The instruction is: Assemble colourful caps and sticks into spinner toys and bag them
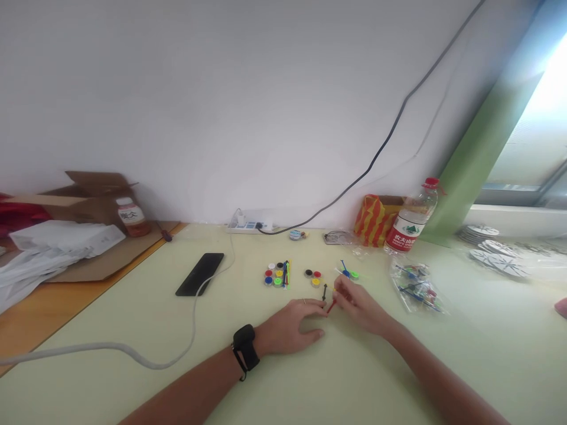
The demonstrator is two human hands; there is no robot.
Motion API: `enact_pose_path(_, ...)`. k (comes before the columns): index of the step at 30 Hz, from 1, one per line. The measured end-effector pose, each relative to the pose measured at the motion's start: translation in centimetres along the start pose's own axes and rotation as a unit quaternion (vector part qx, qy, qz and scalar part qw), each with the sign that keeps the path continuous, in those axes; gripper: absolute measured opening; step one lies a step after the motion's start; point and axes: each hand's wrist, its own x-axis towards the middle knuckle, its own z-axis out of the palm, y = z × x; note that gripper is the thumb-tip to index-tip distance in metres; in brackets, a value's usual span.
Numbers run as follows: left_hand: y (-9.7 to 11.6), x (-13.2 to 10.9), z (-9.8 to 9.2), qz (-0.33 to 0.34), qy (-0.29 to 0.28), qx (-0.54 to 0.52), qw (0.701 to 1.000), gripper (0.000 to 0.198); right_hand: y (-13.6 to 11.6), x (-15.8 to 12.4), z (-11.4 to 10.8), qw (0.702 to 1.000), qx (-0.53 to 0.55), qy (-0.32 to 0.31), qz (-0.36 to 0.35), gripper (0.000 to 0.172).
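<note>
My left hand (292,326) lies on the pale table with fingers apart, its fingertips beside a black arrow (325,291) and the lower end of a red arrow (331,306). The fingers of my right hand (358,304) are pinched at the red arrow's upper end. Beyond my hands are black, red and yellow discs (316,282). Blue and green discs (354,275) with a blue arrow (344,265) sit just past my right fingers. Further left, several coloured discs (278,282) stand beside a row of coloured arrows (287,275).
A black phone (199,274) and white cable (194,319) lie left. At the back are a power strip (250,227), a striped bag (374,221) and a water bottle (410,218). A parts bag (419,286) and white discs (498,260) are right, a cardboard box (95,203) far left.
</note>
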Motion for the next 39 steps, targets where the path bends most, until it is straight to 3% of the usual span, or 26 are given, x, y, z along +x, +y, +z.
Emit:
enact_pose_path(3, 0.0, 0.2, 0.1, -0.011, 0.027, 0.012, 1.0, 0.034, -0.5, -0.2, 0.5, 1.0, 0.008, -0.02, -0.011, 0.015)
enact_pose_path(9, 1.2, 0.6, -0.5, 0.037, -0.018, 0.065, 0.997, 0.045, -1.1, -0.4, 0.6, 0.997, 0.041, -0.048, -0.033, 0.019)
enact_pose_path(13, 1.4, 0.5, -0.6, 0.034, -0.018, 0.071, 0.997, 0.052, -1.4, -0.4, 0.3, 0.998, 0.012, -0.057, -0.031, 0.017)
enact_pose_path(17, 0.9, 0.4, -0.4, 0.009, 0.005, 0.052, 0.999, 0.049, -0.9, -0.2, 0.2, 0.999, -0.038, -0.031, -0.018, 0.013)
enact_pose_path(22, 0.8, 0.4, -0.3, 0.014, 0.001, 0.038, 0.999, 0.047, -0.1, 0.0, 0.3, 1.0, -0.009, 0.004, -0.005, 0.013)
enact_pose_path(33, 1.0, 0.1, -0.4, 0.004, -0.053, 0.091, 0.994, 0.072, -1.4, -0.5, 0.4, 0.996, 0.059, -0.059, -0.02, 0.018)
enact_pose_path(39, 1.4, 0.2, -0.5, 0.013, -0.043, 0.086, 0.995, 0.068, -1.5, -0.5, 0.2, 0.997, 0.041, -0.063, -0.019, 0.015)
